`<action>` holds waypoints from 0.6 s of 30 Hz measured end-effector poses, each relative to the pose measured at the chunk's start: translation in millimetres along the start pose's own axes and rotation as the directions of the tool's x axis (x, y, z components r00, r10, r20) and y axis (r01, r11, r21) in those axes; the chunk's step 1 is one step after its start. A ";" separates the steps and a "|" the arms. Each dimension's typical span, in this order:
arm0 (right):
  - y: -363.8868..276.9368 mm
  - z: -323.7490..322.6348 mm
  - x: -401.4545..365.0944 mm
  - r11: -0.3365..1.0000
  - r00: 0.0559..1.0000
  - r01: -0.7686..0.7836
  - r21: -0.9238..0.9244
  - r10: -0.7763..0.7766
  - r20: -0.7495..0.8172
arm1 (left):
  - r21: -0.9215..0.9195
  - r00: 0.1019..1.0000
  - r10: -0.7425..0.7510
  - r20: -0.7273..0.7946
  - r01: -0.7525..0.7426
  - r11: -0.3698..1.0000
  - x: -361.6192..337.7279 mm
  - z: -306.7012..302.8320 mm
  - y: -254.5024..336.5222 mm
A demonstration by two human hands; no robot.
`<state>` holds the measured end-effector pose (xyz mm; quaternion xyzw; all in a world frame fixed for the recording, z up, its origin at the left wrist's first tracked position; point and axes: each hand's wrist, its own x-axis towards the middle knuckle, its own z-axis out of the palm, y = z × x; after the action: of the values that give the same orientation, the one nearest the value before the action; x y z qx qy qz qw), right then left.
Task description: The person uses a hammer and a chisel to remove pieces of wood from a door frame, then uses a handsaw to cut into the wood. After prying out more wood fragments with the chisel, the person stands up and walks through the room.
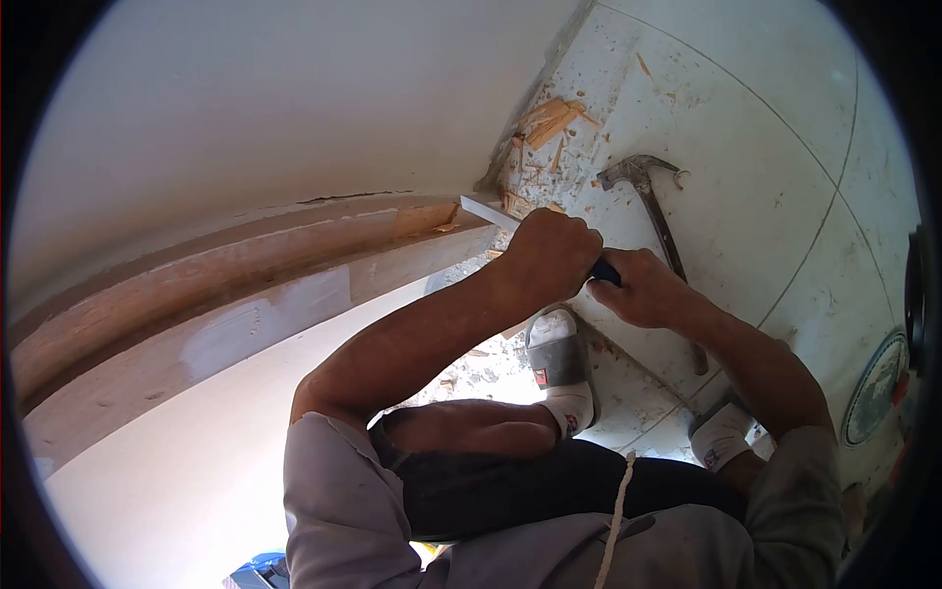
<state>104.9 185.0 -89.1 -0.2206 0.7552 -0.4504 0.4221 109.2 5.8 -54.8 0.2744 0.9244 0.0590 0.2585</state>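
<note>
My left hand (pixel 552 257) is closed around a chisel (pixel 488 212), whose flat pale blade sticks out to the left of the fist. The blade's tip is at the end of a wooden frame (pixel 373 257), by a rough cut recess; whether it touches the wood is hard to tell. My right hand (pixel 643 287) is closed on the dark blue handle end of the same tool, close beside the left hand. Most of the handle is hidden by the fingers. Behind my right hand, a claw hammer (pixel 659 211) lies on the floor.
Wood chips and splinters (pixel 552 123) are scattered along the foot of the white wall (pixel 294 98). The tiled floor (pixel 746 187) is dusty. My sandalled foot (pixel 557 353) is below my hands. A round disc (pixel 876 386) is at the right edge.
</note>
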 end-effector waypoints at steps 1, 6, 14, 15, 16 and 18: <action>0.5 2.9 1.5 1.000 0.999 0.001 -0.011 -0.001 0.034 | -0.002 1.000 0.002 0.004 -0.002 1.000 -2.3 1.7 -0.8; 8.6 24.6 14.9 0.997 0.998 0.067 -0.031 -0.067 0.022 | 0.003 0.998 -0.053 0.030 0.053 0.999 -14.2 13.6 -8.9; 7.0 50.4 17.7 0.999 0.998 0.009 0.031 -0.011 0.059 | 0.063 0.975 -0.063 0.214 0.051 0.997 -19.1 12.9 -11.1; 3.8 56.0 15.2 0.999 0.999 -0.019 0.041 0.017 0.044 | 0.082 0.960 -0.060 0.273 0.039 0.996 -19.7 11.5 -10.0; 2.5 59.9 14.0 0.998 0.998 -0.047 0.053 0.045 0.036 | 0.083 0.960 -0.058 0.276 0.036 0.996 -21.3 14.0 -10.4; 6.4 60.9 16.4 0.999 0.999 -0.040 0.002 0.040 0.005 | 0.086 0.994 -0.039 0.101 0.030 0.996 -28.5 25.0 -10.0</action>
<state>147.2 146.4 -116.4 -0.2060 0.7578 -0.4421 0.4334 137.6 -18.7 -66.1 0.2716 0.9162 0.0013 0.2947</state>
